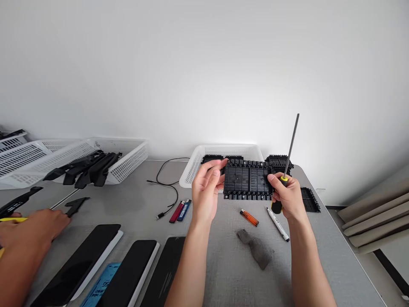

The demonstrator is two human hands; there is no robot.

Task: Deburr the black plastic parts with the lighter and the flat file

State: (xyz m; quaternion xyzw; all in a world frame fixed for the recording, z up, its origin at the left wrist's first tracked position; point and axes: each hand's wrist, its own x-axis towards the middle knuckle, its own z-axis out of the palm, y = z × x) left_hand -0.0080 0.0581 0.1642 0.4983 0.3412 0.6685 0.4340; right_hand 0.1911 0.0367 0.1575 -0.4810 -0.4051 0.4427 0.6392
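In the head view, a black rectangular plastic panel [249, 180] with toothed long edges is held up above the table. My left hand [207, 187] is at its left edge, fingers curled, some of them partly behind it. The right edge is pinched by my right hand [289, 194], which also grips a screwdriver [291, 145] with a black and yellow handle, its shaft pointing up. Below the panel lie an orange lighter [249, 217], a white marker [277, 224] and a crumpled grey cloth [256, 248].
Behind the panel stands a white basket [223, 148] with similar black panels; more panels [309, 199] lie right of it. A cable [177, 192], red lighter [177, 212] and phones [131, 268] are to the left. Another person's hand [41, 226] works near left baskets [128, 164].
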